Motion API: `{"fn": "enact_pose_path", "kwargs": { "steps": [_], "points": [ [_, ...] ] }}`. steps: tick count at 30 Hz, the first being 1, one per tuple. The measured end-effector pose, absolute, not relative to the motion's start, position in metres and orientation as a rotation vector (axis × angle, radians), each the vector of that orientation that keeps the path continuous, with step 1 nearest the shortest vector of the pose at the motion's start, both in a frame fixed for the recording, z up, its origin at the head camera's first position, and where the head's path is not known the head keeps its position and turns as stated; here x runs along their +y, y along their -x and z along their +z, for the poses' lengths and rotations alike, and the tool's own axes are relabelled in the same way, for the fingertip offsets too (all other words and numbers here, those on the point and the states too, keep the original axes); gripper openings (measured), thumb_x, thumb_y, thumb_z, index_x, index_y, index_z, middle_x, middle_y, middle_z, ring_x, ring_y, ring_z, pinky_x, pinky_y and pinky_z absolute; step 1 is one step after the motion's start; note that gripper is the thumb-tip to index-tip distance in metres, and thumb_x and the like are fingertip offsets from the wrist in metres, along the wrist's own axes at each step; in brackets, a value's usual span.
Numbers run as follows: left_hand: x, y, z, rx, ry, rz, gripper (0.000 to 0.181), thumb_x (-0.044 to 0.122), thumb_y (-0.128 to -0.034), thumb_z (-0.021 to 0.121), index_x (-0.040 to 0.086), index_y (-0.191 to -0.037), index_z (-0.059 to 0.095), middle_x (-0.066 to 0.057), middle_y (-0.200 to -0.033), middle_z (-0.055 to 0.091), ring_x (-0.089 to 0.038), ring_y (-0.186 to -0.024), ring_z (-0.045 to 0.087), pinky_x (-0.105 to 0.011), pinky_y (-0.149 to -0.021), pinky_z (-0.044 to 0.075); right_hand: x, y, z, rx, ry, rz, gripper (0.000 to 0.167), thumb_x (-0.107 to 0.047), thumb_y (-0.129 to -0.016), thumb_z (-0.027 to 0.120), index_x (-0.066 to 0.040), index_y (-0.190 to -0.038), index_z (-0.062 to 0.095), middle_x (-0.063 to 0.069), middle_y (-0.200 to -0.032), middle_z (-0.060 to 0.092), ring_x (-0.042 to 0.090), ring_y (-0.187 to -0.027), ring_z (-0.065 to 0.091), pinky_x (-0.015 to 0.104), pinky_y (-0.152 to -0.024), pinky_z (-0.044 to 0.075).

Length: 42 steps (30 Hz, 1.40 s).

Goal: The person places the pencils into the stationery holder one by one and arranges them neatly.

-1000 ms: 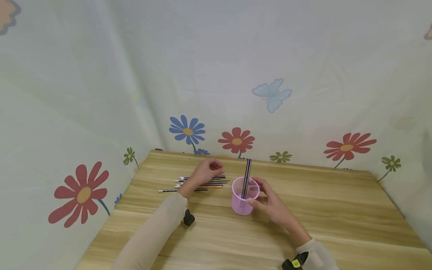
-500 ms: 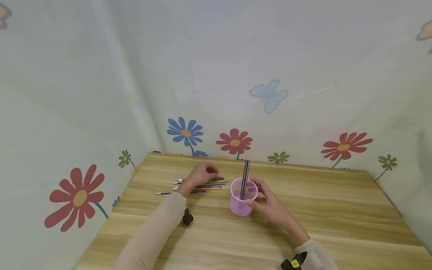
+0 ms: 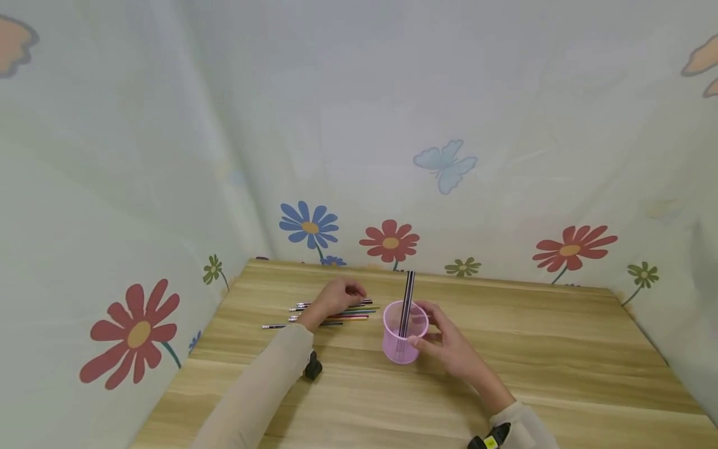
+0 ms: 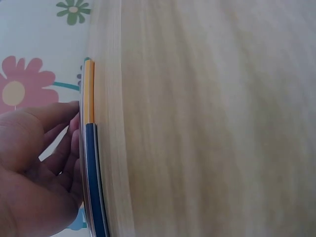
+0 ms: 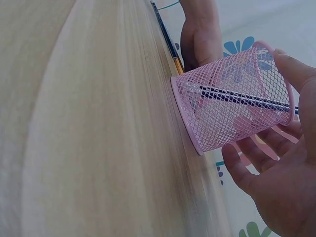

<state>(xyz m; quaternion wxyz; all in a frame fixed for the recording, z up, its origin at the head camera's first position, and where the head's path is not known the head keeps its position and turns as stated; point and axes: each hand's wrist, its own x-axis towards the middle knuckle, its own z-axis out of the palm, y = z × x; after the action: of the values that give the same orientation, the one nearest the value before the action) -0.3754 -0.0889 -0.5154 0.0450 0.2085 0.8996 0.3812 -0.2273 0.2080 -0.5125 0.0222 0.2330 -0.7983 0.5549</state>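
My right hand [image 3: 454, 349] holds a pink mesh pencil cup [image 5: 237, 101], thumb at its rim and fingers round its side. The cup stands upright on the table. Inside it lean black striped pencils [image 3: 407, 299], their eraser ends down. To the left, several pencils [image 3: 359, 317] in mixed colours lie side by side, eraser ends pointing left. Over their far side is my left hand [image 3: 336, 298], its fingers bent and the tips down by the pencils. In the left wrist view, yellow and dark blue pencils [image 4: 91, 163] hide the fingertips, so a pinch cannot be made out.
Everything stands on a wood-grain table [image 3: 521, 349]. A pale curtain [image 3: 348, 125] printed with flowers and butterflies hangs behind the table and along its left and right sides. One dark pencil [image 3: 275, 326] lies a little nearer than the others.
My left hand has come down closer to the far pencils. The right hand stays on the cup, and the view has shifted slightly.
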Motion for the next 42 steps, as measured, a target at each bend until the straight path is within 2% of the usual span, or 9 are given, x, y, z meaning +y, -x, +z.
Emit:
{"fn": "enact_pose_path", "kwargs": {
  "steps": [5, 11, 24, 35, 42],
  "points": [
    [-0.088, 0.371, -0.512, 2.737, -0.605, 1.145, 0.010, 0.009, -0.0974, 0.076, 0.009, -0.107, 0.079, 0.000, -0.097, 0.073, -0.014, -0.090, 0.064, -0.038, -0.088, 0.056, 0.208, 0.227, -0.516, -2.461, -0.727, 1.739, 0.073, -0.017, -0.099, 0.078, -0.009, -0.160, 0.038, 0.024, -0.152, 0.050, 0.046, -0.138, 0.049, 0.052, -0.107, 0.051],
    [-0.088, 0.373, -0.510, 2.722, -0.608, 1.151, 0.010, 0.009, -0.0975, 0.076, 0.008, -0.107, 0.079, -0.001, -0.097, 0.073, -0.015, -0.090, 0.064, -0.036, -0.088, 0.056, 0.208, 0.229, -0.516, -2.454, -0.734, 1.727, 0.072, -0.017, -0.099, 0.077, -0.009, -0.160, 0.039, 0.021, -0.152, 0.051, 0.045, -0.138, 0.050, 0.047, -0.106, 0.053],
    [-0.089, 0.382, -0.515, 2.687, -0.624, 1.127, 0.007, 0.011, -0.0973, 0.077, 0.008, -0.104, 0.078, -0.001, -0.094, 0.072, -0.014, -0.085, 0.062, -0.033, -0.081, 0.054, 0.208, 0.230, -0.513, -2.477, -0.730, 1.701, 0.072, -0.018, -0.100, 0.076, -0.009, -0.160, 0.038, 0.026, -0.152, 0.049, 0.045, -0.138, 0.049, 0.057, -0.105, 0.051],
    [-0.091, 0.382, -0.520, 2.688, -0.623, 1.137, 0.005, 0.013, -0.0972, 0.079, 0.010, -0.101, 0.078, 0.001, -0.092, 0.071, -0.013, -0.083, 0.062, -0.031, -0.079, 0.053, 0.206, 0.229, -0.512, -2.482, -0.734, 1.703, 0.072, -0.018, -0.100, 0.076, -0.008, -0.160, 0.038, 0.025, -0.151, 0.050, 0.044, -0.138, 0.050, 0.056, -0.106, 0.051],
    [-0.093, 0.382, -0.522, 2.691, -0.684, 1.133, 0.005, 0.016, -0.0977, 0.079, 0.012, -0.101, 0.078, 0.003, -0.092, 0.071, -0.012, -0.084, 0.061, -0.030, -0.079, 0.052, 0.207, 0.229, -0.513, -2.487, -0.719, 1.694, 0.072, -0.020, -0.100, 0.077, -0.012, -0.160, 0.039, 0.022, -0.151, 0.051, 0.045, -0.138, 0.050, 0.049, -0.106, 0.052]
  ]
}}
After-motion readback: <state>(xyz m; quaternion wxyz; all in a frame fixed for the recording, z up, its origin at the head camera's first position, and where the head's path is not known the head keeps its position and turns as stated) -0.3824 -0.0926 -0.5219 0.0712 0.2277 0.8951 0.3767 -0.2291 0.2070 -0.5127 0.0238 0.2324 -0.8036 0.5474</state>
